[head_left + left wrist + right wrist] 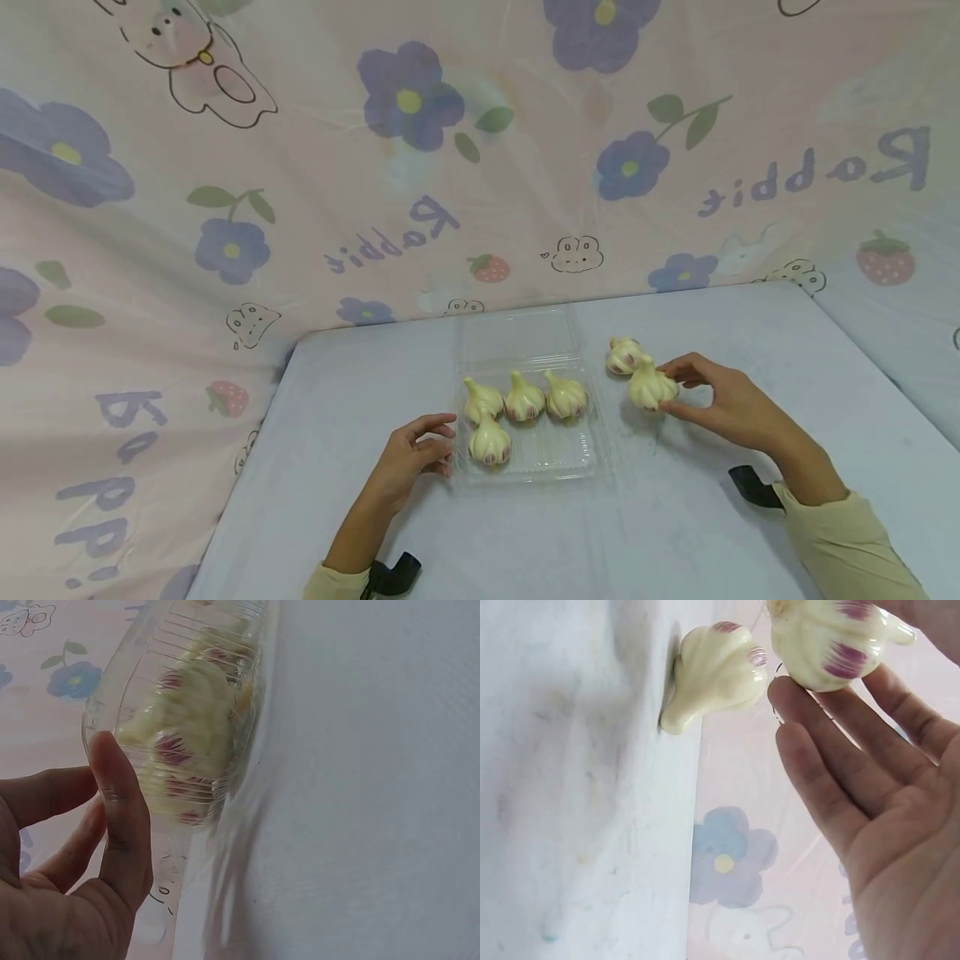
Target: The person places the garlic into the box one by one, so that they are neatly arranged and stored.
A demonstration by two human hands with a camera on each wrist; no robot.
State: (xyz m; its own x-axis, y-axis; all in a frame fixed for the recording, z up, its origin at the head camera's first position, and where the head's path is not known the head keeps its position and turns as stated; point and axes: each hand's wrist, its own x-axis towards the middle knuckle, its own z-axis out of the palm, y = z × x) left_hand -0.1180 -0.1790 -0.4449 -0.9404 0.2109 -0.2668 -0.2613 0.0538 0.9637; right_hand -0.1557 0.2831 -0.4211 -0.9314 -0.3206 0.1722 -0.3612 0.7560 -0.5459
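A garlic bulb (652,387), cream with purple streaks, is pinched between the thumb and fingertips of my right hand (723,408). Just behind it another garlic bulb (623,357) lies on the table; it also shows in the right wrist view. My left hand (412,458) is at the left side of a clear plastic clamshell box (551,467), its fingertips right at the rim and its fingers loosely bent. Inside the box, three bulbs form a back row, and one garlic bulb (490,442) sits at the front left. The left wrist view shows bulbs through the ribbed wall.
The box's lid (517,337) is folded back toward the rear edge of the white table (675,533). A printed cloth (525,192) with flowers and rabbits hangs behind and to the left. Black wrist mounts (753,487) stick out below both hands.
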